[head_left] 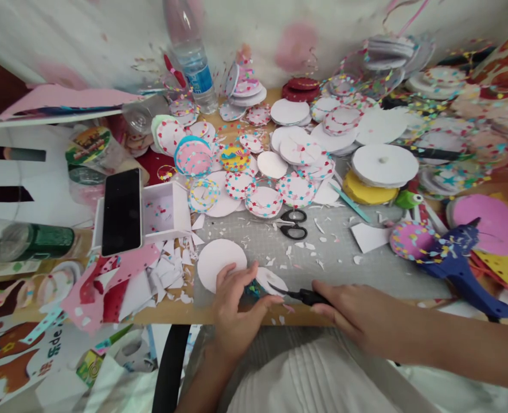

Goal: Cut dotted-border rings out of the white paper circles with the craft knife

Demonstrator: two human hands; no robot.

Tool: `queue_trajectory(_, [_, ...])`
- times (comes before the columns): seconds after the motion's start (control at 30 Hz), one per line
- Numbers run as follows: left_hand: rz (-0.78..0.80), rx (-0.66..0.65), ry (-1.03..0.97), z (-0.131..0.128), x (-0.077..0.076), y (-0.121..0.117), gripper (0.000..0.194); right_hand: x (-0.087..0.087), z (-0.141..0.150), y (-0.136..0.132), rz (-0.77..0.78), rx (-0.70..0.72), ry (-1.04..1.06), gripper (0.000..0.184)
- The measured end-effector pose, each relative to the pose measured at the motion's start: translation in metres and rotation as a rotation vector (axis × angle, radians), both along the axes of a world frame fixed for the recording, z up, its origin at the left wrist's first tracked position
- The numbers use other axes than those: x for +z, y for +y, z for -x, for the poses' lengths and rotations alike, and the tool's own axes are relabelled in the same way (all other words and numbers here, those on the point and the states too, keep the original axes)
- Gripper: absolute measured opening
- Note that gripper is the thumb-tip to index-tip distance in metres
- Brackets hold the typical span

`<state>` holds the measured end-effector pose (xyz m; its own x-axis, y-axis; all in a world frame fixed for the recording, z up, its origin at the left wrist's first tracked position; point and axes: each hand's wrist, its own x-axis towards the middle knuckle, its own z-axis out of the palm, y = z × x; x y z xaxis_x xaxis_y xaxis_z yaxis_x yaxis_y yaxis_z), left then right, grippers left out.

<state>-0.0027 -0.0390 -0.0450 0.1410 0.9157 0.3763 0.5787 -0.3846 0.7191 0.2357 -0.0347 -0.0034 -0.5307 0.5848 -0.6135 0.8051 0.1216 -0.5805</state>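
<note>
My left hand (pixel 234 295), at the mat's front edge, has thumb and fingers curved around a small white oval piece (pixel 272 281). Something dark green-blue and patterned (pixel 252 288) shows between those fingers, partly hidden. A white paper disc (pixel 220 263) lies flat under and beside the left fingertips. Closed around a black-handled tool (pixel 308 296), my right hand (pixel 346 310) points it leftward. The thin dark tip of this tool meets the white piece; its exact kind is unclear. Black-handled scissors (pixel 294 223) rest on the grey cutting mat (pixel 335 258) beyond both hands.
Decorated paper discs (pixel 263 201) crowd the back of the table. A water bottle (pixel 198 74) stands behind them. At left are a phone (pixel 122 211), a white box (pixel 168 209) and paper scraps (pixel 163 275). A blue glue gun (pixel 469 281) lies at right.
</note>
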Motion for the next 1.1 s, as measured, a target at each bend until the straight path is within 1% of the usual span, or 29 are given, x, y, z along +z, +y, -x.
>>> queue_trajectory(0.17, [0.024, 0.009, 0.013, 0.000, 0.001, 0.000, 0.038, -0.004, -0.002, 0.000, -0.032, 0.020, 0.008, 0.047])
queue_trajectory(0.27, [0.018, 0.002, 0.004, 0.000, 0.002, 0.001, 0.039, -0.005, -0.001, 0.000, -0.054, 0.030, 0.010, 0.045])
queue_trajectory(0.33, [0.020, 0.021, -0.004, 0.000, 0.002, 0.001, 0.039, -0.006, 0.001, 0.001, -0.067, 0.031, 0.001, 0.042])
queue_trajectory(0.43, [0.100, 0.071, -0.010, 0.002, 0.002, 0.001, 0.038, -0.005, 0.005, 0.005, -0.064, 0.015, 0.009, 0.039])
queue_trajectory(0.5, [0.147, 0.094, -0.007, 0.002, 0.002, 0.001, 0.039, -0.001, 0.008, 0.006, -0.029, -0.010, 0.012, 0.039])
queue_trajectory(0.57, [0.141, 0.108, -0.004, 0.001, 0.001, 0.000, 0.039, 0.005, 0.011, 0.006, 0.021, -0.046, 0.000, 0.039])
queue_trajectory(0.73, [-0.002, 0.048, -0.031, -0.008, 0.002, -0.001, 0.042, 0.024, 0.013, -0.001, 0.119, -0.143, -0.042, 0.044])
queue_trajectory(0.83, [-0.052, 0.030, -0.029, -0.014, 0.002, -0.001, 0.042, 0.033, 0.011, -0.005, 0.162, -0.181, -0.063, 0.048])
queue_trajectory(0.93, [-0.057, 0.043, -0.043, -0.020, 0.003, -0.002, 0.039, 0.038, 0.007, -0.006, 0.174, -0.195, -0.102, 0.051])
queue_trajectory(1.1, [-0.002, 0.044, -0.079, -0.027, 0.000, -0.005, 0.038, 0.039, 0.002, -0.004, 0.180, -0.196, -0.109, 0.053])
